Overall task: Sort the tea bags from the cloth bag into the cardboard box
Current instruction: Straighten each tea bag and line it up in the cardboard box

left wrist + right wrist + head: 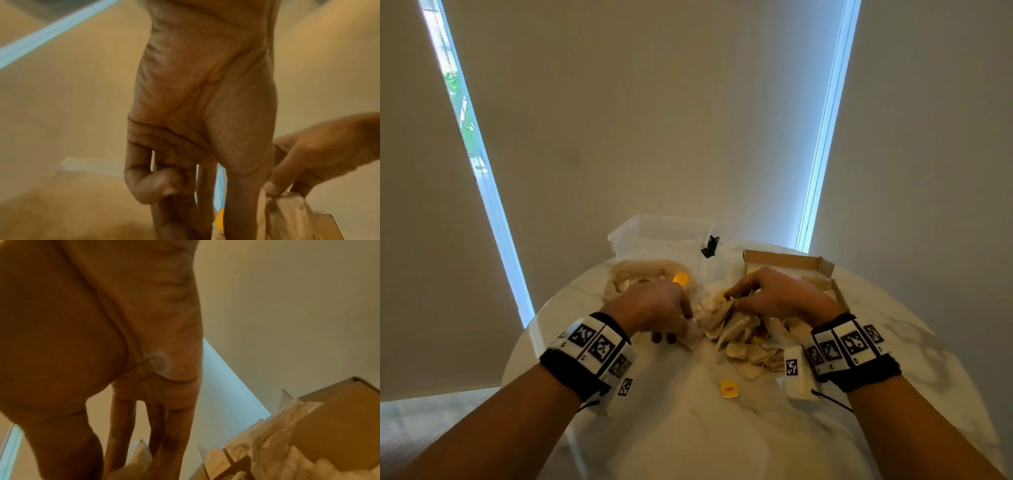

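A heap of pale tea bags [743, 339] lies mid-table between my hands. My left hand [678, 329] bends down over its left edge, thumb and fingers round a white tea bag [692, 334]; in the left wrist view its little finger is curled and the other fingers [205, 203] run down out of frame. My right hand [729, 296] pinches a tea bag [287, 206] at the top of the heap. The cream cloth bag [643, 274] lies crumpled beyond my left hand. The open cardboard box [787, 260] stands behind my right hand, with tea bags [273, 434] along its wall [339, 426].
A clear plastic tub [661, 236] and a black clip [710, 246] sit at the back of the round white table [688, 428]. One loose yellow tag [729, 390] lies near me, another [681, 278] by the cloth bag. Blinds hang close behind the table.
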`<state>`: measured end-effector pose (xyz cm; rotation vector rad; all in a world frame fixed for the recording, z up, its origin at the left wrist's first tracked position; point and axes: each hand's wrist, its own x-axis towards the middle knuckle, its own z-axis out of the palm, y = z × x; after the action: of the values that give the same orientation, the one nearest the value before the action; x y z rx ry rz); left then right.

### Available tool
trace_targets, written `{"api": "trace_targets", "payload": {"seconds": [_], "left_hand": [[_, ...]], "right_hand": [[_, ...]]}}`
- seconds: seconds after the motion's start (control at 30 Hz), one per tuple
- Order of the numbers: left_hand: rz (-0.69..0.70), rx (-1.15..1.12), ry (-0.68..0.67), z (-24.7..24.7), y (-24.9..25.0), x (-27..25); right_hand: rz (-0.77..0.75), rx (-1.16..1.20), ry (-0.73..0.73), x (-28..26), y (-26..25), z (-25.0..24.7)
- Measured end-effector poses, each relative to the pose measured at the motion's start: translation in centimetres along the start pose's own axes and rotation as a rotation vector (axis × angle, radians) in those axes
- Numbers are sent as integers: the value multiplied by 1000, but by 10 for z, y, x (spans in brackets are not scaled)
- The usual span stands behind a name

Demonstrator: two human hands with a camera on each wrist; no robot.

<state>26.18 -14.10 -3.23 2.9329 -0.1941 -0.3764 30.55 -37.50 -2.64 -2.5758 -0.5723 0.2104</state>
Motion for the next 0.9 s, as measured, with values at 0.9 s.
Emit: {"api": "trace_targets", "payload": {"seconds": [0.9], "left_hand": [[223,-1080,177,-19,41,41]], "right_hand": [[-75,900,330,-19,19,4]]}}
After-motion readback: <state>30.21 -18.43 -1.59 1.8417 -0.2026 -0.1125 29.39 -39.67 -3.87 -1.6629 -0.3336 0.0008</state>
